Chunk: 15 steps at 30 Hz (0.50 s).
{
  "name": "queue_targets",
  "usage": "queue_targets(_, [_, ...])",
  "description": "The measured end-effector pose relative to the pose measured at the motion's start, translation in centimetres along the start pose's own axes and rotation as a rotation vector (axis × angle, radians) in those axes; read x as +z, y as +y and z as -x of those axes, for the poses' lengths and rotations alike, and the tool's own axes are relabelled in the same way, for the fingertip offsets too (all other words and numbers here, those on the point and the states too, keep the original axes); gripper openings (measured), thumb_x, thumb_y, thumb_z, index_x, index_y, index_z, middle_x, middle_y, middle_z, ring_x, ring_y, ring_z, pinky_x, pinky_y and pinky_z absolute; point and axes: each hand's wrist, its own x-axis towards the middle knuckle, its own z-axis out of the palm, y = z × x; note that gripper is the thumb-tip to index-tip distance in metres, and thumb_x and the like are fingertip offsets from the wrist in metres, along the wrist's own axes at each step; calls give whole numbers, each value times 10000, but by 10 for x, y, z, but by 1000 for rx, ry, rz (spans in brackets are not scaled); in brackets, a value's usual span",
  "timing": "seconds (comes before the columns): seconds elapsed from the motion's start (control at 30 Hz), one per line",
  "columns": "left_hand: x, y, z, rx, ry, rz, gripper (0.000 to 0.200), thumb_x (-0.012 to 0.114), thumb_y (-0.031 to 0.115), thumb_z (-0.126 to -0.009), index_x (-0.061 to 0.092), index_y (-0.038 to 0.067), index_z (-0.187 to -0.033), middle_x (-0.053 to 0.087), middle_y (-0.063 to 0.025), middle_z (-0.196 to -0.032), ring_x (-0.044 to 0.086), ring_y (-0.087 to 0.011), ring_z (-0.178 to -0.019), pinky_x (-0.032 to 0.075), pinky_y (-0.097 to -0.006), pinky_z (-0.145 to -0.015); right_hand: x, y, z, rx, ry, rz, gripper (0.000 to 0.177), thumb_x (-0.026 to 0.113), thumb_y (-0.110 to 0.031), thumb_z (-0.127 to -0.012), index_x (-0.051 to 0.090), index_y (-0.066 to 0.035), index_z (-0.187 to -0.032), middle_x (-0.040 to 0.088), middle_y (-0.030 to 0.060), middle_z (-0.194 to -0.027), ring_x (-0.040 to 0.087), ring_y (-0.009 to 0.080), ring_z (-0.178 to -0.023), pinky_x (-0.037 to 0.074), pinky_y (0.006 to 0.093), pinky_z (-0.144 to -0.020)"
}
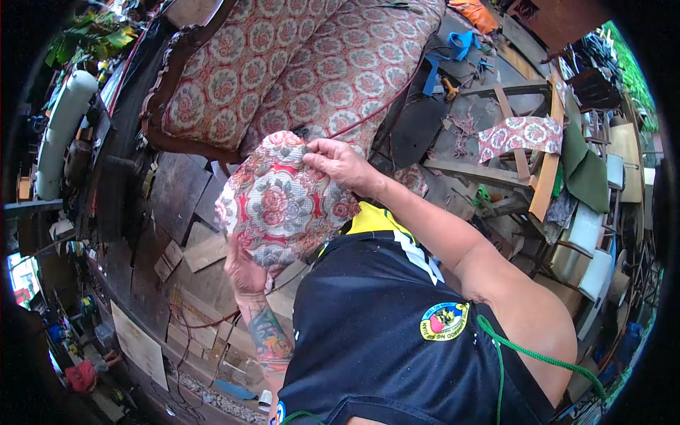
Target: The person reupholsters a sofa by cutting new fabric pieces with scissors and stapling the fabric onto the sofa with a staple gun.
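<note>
A rounded piece of floral fabric (273,202), red, cream and grey, is held up in front of my body between both hands. My left hand (246,269), on the tattooed arm, grips its lower left edge, with some fingers hidden behind the cloth. At the upper right edge, my right hand (333,164) pinches the fabric between thumb and fingers. Just beyond it stands a sofa (333,78) with a carved wooden frame, covered in a similar floral pattern.
A bare wooden furniture frame (489,173) stands at the right, with a floral fabric strip (520,136) draped over it. Loose boards (205,253) and a thin cord (205,324) lie on the floor at left. Green cloth (584,166) hangs at far right.
</note>
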Motion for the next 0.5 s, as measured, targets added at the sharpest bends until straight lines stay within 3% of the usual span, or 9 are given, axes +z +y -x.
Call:
queue_targets(0.03, [-5,-3,-3,2,6,1,574,509,432,-1007,475,13,-1398,535,-151,-1400,507,-269,-1290,398,-469,-1082,0,2,1,4,-4,-2,190,593,-161,-988,629,-19,-1109,613,-34,-952,537,47,-840,457,231,-756])
queue_targets(0.13, [-1,-7,-8,107,55,-170,321,551,137,-1004,560,15,-1301,647,-85,-1241,635,-189,-1092,509,-359,-948,-2,4,1,-51,-23,114,187,598,-156,-984,634,-14,-1100,614,-34,-926,542,52,-824,457,234,-729])
queue_targets(0.27, [-1,-10,-10,185,36,-213,323,543,149,-1012,555,18,-1307,642,-75,-1245,625,-173,-1096,500,-349,-959,-1,0,4,-66,55,220,184,609,-161,-977,647,-15,-1084,626,-32,-888,551,63,-757,472,242,-695])
queue_targets(0.5, [5,-4,-5,224,-42,-127,268,519,142,-1024,589,59,-1269,661,-60,-1219,648,-171,-1067,537,-349,-927,-2,-10,6,5,25,133,203,598,-155,-993,632,-23,-1143,645,-39,-963,571,43,-873,464,213,-815])
